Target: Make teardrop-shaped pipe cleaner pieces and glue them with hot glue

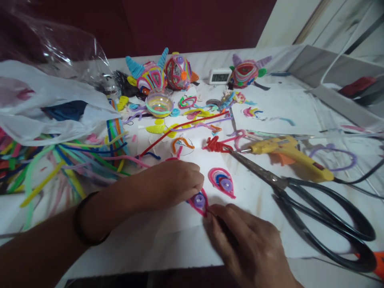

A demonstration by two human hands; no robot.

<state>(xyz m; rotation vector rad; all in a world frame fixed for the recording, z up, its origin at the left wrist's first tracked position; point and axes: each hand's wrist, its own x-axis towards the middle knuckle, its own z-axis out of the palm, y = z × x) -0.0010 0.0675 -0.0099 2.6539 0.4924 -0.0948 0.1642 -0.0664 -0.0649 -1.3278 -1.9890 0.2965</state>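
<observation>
At the near edge of the white, faintly veined surface, we see a sheet of white paper, over which both hands work. The right hand enters across that edge, its thumb and forefinger brought together on the pointed near end of a drop-shaped, pink-outlined piece of fuzzy stems with a purple coil. The left hand, a black band at its wrist, reaches in from the left corner, palm down and fingers curled over the piece's far end; its fingertips are hidden, and we cannot tell what they grip.

Just beyond lies a matching pink-and-blue drop. Toward the right edge we note large black-handled metal scissors and, behind their blades, a yellow glue gun; toward the left edge, a multicoloured bundle of fuzzy stems beside a white plastic bag. Along the far edge we find horned, yarn-like striped balls and a white digital clock. A dark red panel rises behind the surface.
</observation>
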